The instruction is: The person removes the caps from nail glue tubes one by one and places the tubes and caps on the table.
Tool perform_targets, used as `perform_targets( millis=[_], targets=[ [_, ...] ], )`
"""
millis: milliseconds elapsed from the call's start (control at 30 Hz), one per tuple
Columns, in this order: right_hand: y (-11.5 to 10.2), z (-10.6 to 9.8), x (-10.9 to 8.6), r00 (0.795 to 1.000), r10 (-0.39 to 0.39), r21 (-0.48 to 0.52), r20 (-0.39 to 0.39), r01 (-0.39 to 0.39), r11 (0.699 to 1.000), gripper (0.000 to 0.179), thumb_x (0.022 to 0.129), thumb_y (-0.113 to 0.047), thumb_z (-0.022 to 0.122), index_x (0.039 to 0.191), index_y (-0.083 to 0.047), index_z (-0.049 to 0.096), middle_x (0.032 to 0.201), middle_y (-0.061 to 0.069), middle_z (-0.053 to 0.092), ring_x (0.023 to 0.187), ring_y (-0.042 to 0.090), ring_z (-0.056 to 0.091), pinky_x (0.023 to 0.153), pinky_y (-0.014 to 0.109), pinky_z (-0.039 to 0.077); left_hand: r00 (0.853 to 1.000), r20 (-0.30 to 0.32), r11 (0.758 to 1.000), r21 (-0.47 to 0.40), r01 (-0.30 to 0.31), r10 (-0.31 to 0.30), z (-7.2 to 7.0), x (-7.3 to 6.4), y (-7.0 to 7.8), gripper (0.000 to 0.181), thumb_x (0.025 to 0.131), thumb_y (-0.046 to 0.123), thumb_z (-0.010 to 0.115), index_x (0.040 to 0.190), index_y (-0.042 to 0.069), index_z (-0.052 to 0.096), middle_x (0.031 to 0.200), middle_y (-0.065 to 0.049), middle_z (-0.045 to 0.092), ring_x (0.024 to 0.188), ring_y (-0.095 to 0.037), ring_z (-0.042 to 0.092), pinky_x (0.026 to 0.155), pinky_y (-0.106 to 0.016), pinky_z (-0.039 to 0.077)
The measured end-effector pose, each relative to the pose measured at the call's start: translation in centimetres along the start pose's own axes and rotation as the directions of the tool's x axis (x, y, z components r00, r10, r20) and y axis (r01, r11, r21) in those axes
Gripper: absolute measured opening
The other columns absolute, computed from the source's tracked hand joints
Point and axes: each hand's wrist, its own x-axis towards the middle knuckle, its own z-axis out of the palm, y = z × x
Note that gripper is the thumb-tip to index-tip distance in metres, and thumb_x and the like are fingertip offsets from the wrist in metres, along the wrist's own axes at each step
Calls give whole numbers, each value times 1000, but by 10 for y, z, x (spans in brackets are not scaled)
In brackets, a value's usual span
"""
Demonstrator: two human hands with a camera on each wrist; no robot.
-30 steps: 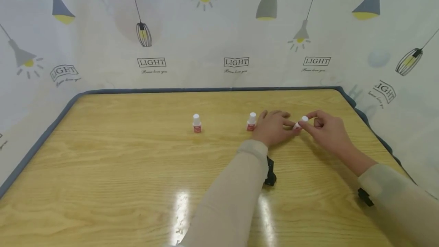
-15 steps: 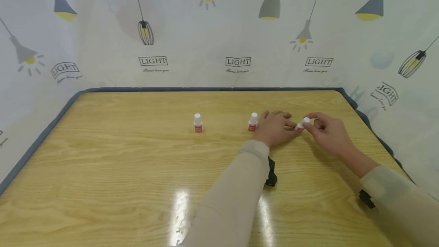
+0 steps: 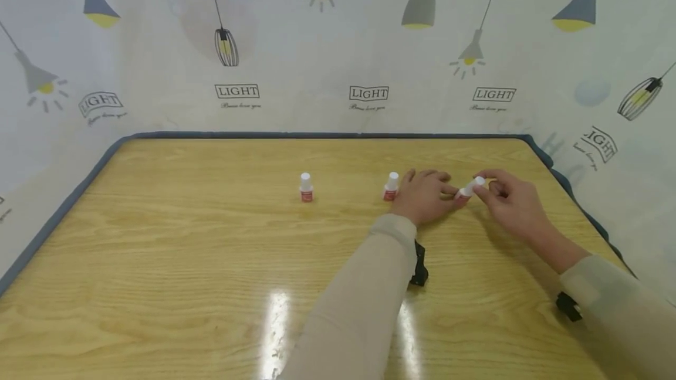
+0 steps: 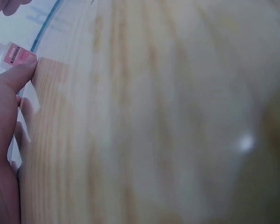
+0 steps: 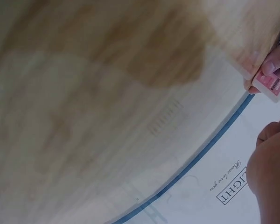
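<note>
A small white bottle (image 3: 464, 193) with a red label leans to the right between both hands. My left hand (image 3: 425, 197) lies low on the table and pinches the bottle's bottom end between thumb and finger; both also show in the right wrist view, at the bottle's red label (image 5: 270, 83). With thumb and forefinger, my right hand (image 3: 514, 204) pinches the white cap (image 3: 479, 182) at the upper end. Just left of my left hand stands a second such bottle (image 3: 391, 187), upright and partly covered by the hand. A third bottle (image 3: 306, 188) stands upright farther left.
The wood-grain table (image 3: 185, 239) has a dark blue edge strip (image 3: 317, 135) along its back and sides. Behind it hangs a pale sheet (image 3: 296, 46) printed with lamps. A black wrist device (image 3: 419, 265) sits under the left sleeve, another (image 3: 568, 306) under the right.
My right hand has drawn the cap slightly to the right, and more white shows between cap and label. My left hand keeps its place; the head view has shifted a little.
</note>
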Motion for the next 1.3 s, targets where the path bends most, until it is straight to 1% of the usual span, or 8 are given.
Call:
perform_targets(
  millis=[333,600,700,867,933,1033,1167,1300],
  targets=[
    [9,-8,-3,993,97,76,-69,-92,993,16,101,-9,73,113,1,72,57,-12,36,46,1,26,48,27,26,1000,3,1000,-11,16,-16,6,3,1,44,101,80,41,134,61,64,164,25,44,159,-6,33,138,-49,14],
    [10,-16,-9,975,199,113,-98,-188,976,21,104,-19,70,115,-1,71,57,-14,37,46,6,31,49,29,28,1000,11,1000,-2,19,-19,10,3,2,42,102,78,44,136,62,62,164,26,44,160,-6,31,138,-47,13],
    [10,-21,-13,960,257,141,-109,-241,960,21,104,-22,70,116,-4,71,59,-16,45,47,6,36,50,27,31,1000,21,1000,-9,15,-15,12,2,4,42,102,77,44,137,62,61,164,27,43,160,-6,31,138,-47,12],
    [11,-33,-13,912,410,319,-8,-386,866,16,106,-28,66,113,-14,67,76,-25,68,55,6,57,51,22,46,1000,21,1000,10,8,-8,11,1,7,42,102,78,43,137,64,59,163,28,43,160,-5,31,138,-46,13],
    [12,-39,-10,900,432,366,63,-424,829,14,107,-27,65,111,-14,64,81,-25,73,57,8,63,53,21,52,1000,14,1000,17,8,-8,9,2,7,42,101,79,42,137,64,58,163,28,43,160,-4,31,137,-46,14],
    [15,-43,-5,886,443,385,135,-458,801,18,106,-25,67,111,-10,59,83,-25,75,60,9,68,58,23,60,1000,-2,1000,16,15,-14,6,3,5,43,101,80,41,137,65,58,163,29,44,159,-3,31,137,-46,15],
    [21,-43,1,863,453,373,225,-506,778,25,105,-27,70,116,-9,56,86,-23,74,71,6,73,66,24,64,1000,-12,1000,6,23,-23,1,3,2,42,101,79,43,135,64,62,162,28,44,159,-3,32,137,-46,15],
    [27,-35,4,859,404,321,315,-497,806,43,108,-29,65,143,-8,53,104,-26,64,84,0,72,73,20,64,1000,-12,1000,3,22,-22,0,1,-1,41,101,77,45,133,62,65,163,27,45,159,-5,32,137,-47,15]
  ],
)
